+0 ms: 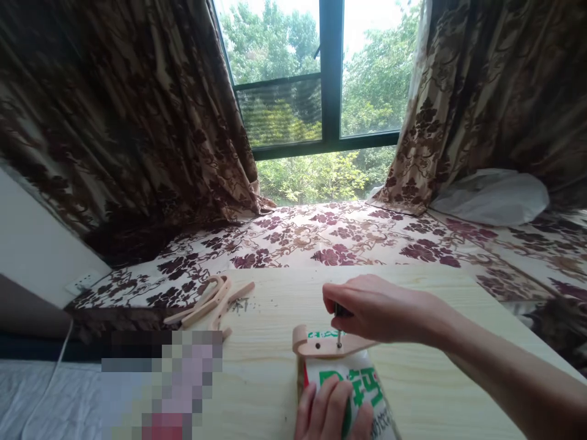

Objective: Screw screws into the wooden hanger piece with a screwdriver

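My right hand (367, 305) is closed round the dark handle of a screwdriver (339, 339), which stands upright. Its metal shaft meets one hole of a pale wooden piece (306, 348) with a rounded, raised left end; another dark hole shows left of it. That piece lies across the far end of a white milk-drink carton (367, 366) with green lettering. At the bottom of the view, my left hand (328, 409) grips the carton, fingers bent over its top; the thumb's hold is hidden.
Several curved wooden pieces (215, 302) lie at the table's left, beside a scatter of small screws (241, 304). The light wooden table (257, 379) abuts a floral-covered window seat (293, 235). A white plastic bag (495, 195) rests at right. Lower left is pixelated.
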The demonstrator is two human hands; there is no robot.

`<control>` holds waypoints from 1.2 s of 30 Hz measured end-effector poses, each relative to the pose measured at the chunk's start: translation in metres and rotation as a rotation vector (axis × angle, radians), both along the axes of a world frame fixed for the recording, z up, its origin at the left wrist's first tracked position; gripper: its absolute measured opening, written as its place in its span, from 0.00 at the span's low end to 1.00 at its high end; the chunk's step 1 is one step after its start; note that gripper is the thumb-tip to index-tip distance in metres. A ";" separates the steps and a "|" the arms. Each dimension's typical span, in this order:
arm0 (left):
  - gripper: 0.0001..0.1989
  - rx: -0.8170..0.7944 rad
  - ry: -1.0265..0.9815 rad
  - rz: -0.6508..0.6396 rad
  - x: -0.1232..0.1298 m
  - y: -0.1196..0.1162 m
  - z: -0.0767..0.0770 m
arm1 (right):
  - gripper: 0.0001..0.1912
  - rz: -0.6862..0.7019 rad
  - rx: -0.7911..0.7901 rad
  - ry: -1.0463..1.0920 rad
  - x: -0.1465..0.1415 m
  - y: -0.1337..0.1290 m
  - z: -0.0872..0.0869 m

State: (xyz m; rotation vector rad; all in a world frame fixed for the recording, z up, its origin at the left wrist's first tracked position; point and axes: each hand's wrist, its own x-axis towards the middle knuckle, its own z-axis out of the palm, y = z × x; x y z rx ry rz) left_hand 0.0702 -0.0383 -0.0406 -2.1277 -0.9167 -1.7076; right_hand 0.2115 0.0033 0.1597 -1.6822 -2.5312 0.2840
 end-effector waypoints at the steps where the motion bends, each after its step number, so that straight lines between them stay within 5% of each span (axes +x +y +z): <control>1: 0.14 0.005 0.006 -0.007 0.003 0.004 0.000 | 0.07 -0.022 -0.005 0.016 0.002 0.002 -0.001; 4: 0.12 0.019 0.020 -0.015 0.014 0.015 0.004 | 0.02 -0.074 0.013 0.066 0.011 0.010 -0.008; 8: 0.09 -0.035 -0.007 -0.047 0.001 0.027 0.029 | 0.15 -0.143 0.122 0.145 0.021 0.015 -0.025; 13: 0.34 -0.651 -0.026 -0.171 -0.039 0.053 0.080 | 0.10 -0.171 0.146 0.303 0.028 0.011 -0.041; 16: 0.43 -1.059 -0.103 -0.435 -0.041 0.076 0.094 | 0.09 -0.160 0.112 0.425 0.025 0.012 -0.044; 19: 0.45 -1.272 -0.109 -0.700 -0.034 0.094 0.089 | 0.09 -0.165 0.137 0.465 0.019 0.015 -0.047; 25: 0.42 -1.251 -0.132 -0.887 -0.041 0.111 0.060 | 0.09 -0.185 0.157 0.445 0.011 0.016 -0.049; 30: 0.38 -1.291 -0.189 -0.821 -0.043 0.111 0.047 | 0.09 -0.204 0.199 0.444 0.010 0.014 -0.049; 36: 0.38 -1.266 -0.202 -0.695 -0.035 0.105 0.052 | 0.10 -0.263 0.274 0.383 0.015 0.019 -0.048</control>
